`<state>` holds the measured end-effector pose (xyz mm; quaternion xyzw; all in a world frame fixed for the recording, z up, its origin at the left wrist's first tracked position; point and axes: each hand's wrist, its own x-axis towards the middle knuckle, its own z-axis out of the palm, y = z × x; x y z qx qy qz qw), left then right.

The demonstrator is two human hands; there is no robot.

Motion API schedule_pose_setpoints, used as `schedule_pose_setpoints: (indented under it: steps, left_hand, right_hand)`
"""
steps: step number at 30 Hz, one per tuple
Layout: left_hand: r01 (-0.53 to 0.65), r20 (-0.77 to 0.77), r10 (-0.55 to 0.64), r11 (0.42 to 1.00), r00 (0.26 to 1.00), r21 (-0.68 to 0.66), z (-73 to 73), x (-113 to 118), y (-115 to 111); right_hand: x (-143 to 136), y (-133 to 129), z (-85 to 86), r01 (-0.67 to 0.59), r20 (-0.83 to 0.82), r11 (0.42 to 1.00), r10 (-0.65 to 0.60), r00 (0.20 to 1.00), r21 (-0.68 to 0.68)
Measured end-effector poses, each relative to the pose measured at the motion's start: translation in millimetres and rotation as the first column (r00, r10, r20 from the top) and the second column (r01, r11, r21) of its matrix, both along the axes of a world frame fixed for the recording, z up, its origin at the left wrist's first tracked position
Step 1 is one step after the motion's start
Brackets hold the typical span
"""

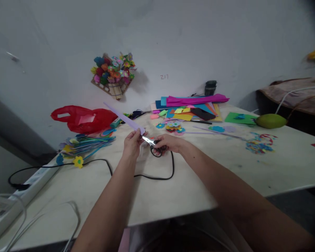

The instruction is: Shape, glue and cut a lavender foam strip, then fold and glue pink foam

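Near the middle of the table, my left hand (133, 142) pinches the wide end of a long purple paper strip (127, 120), whose thin end points up and to the left. My right hand (166, 142) is wrapped round the black handles of a pair of scissors (148, 140). The silver blades point left and reach the end of the strip at my left fingertips. The exact spot where blades and paper meet is too small to make out.
A black cable (157, 179) loops below my hands. To the left are a red plastic bag (94, 120), paper flowers on stems (81, 147) and a power strip (39, 175). Colored sheets (196, 101), paper scraps (259, 144) and a green fruit (271, 120) lie at the back and right.
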<state>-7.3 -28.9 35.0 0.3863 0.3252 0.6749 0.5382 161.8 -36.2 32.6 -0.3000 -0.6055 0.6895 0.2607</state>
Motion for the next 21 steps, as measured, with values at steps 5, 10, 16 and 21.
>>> schedule_pose_setpoints:
  steps: [5,10,16,21]
  left_hand:
    - [0.013,0.013,-0.013,1.0,1.0,0.017,1.3,-2.2,-1.2]
    - [-0.015,0.013,0.015,1.0,1.0,-0.006,-1.3,-5.6,1.1]
    - [-0.04,-0.075,0.035,0.997,0.997,-0.062,-2.8,-5.0,1.2]
    - [-0.013,-0.176,0.002,0.998,0.984,-0.06,-5.9,-5.3,1.2]
  right_hand:
    - [0.0,4.6,-1.2,0.062,0.0,0.998,-0.062,0.998,-0.001]
    - [5.5,12.4,0.9,0.3,-0.084,0.952,-0.305,0.949,-0.066]
    - [7.3,19.0,-0.8,0.277,-0.277,0.935,-0.333,0.901,-0.221]
    - [9.1,16.1,-2.5,0.268,-0.301,0.95,-0.306,0.903,-0.162]
